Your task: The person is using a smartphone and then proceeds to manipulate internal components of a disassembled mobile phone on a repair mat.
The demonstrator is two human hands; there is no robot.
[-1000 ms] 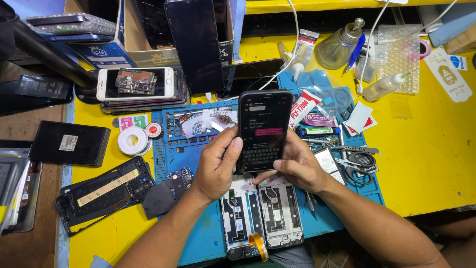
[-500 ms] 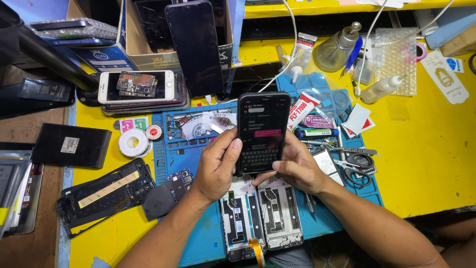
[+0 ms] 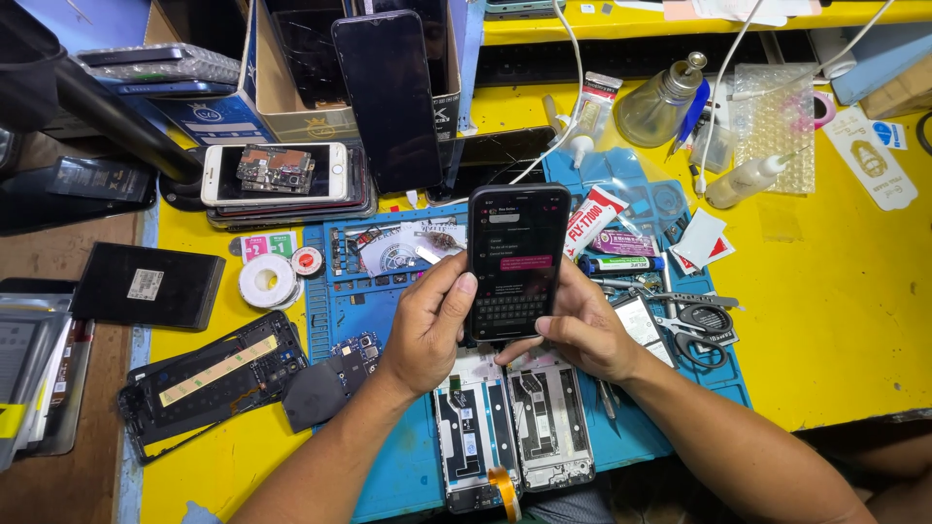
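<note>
I hold a black smartphone (image 3: 515, 262) upright over the blue work mat (image 3: 340, 320), its screen lit with a dark chat page and an on-screen keyboard. My left hand (image 3: 427, 325) wraps its left edge, thumb resting at the side of the screen. My right hand (image 3: 581, 330) supports the lower right corner, thumb under the keyboard area. Below my hands two opened phone frames (image 3: 510, 422) lie side by side on the mat, showing their inner parts.
A stack of phones (image 3: 282, 180) and a dark phone leaning in a cardboard box (image 3: 388, 97) stand behind. A disassembled phone back (image 3: 209, 378), tape rolls (image 3: 267, 281), glue tubes (image 3: 621, 262), scissors (image 3: 704, 315) and a glass bottle (image 3: 665, 107) crowd the yellow bench (image 3: 845, 291).
</note>
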